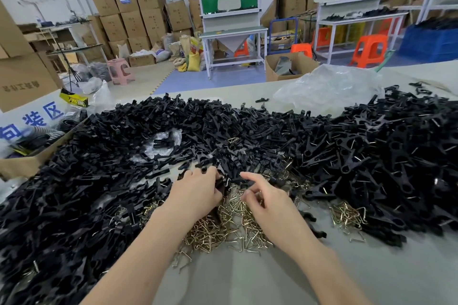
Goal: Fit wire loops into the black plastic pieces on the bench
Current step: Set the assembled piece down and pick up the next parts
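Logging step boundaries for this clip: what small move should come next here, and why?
Probably the right hand should press the wire loop home into the black piece that the left hand grips: one wire end stands clear of that piece, and the right hand is poised just beside it.

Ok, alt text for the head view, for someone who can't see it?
The left hand grips a black piece above a heap of wire loops on the bench, the right hand beside it, black pieces piled all around.
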A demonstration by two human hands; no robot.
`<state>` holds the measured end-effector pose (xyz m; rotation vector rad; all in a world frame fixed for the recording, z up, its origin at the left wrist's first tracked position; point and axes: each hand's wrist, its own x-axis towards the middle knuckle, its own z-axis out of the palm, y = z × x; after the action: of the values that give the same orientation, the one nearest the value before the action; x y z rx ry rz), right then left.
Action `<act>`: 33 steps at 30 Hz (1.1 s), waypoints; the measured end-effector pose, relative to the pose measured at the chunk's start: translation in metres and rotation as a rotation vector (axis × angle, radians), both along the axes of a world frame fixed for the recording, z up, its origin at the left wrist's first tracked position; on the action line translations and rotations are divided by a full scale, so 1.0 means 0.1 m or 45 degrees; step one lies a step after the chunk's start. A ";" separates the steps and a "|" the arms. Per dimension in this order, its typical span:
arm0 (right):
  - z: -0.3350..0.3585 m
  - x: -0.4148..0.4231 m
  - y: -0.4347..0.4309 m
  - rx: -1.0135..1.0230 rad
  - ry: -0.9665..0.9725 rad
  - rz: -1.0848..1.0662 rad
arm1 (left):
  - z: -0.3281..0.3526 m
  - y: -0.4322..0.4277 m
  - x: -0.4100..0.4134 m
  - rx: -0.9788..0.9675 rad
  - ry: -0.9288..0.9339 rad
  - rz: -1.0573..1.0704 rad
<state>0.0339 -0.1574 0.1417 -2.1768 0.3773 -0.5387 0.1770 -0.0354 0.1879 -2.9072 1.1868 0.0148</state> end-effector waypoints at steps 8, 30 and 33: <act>0.06 -0.03 0.04 0.029 -0.039 -0.058 | -0.01 0.08 -0.03 -0.339 0.081 -0.154; 0.14 0.02 0.02 0.749 -0.267 -0.032 | -0.33 0.16 -0.56 -1.002 0.086 -0.285; 0.13 0.03 -0.01 0.787 -0.297 -0.096 | -0.33 0.19 -0.54 -1.056 0.131 -0.202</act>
<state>0.0365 -0.1588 0.1546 -1.4948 0.4314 -0.6139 0.1227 -0.0168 0.1546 -3.4875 1.7879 -0.4353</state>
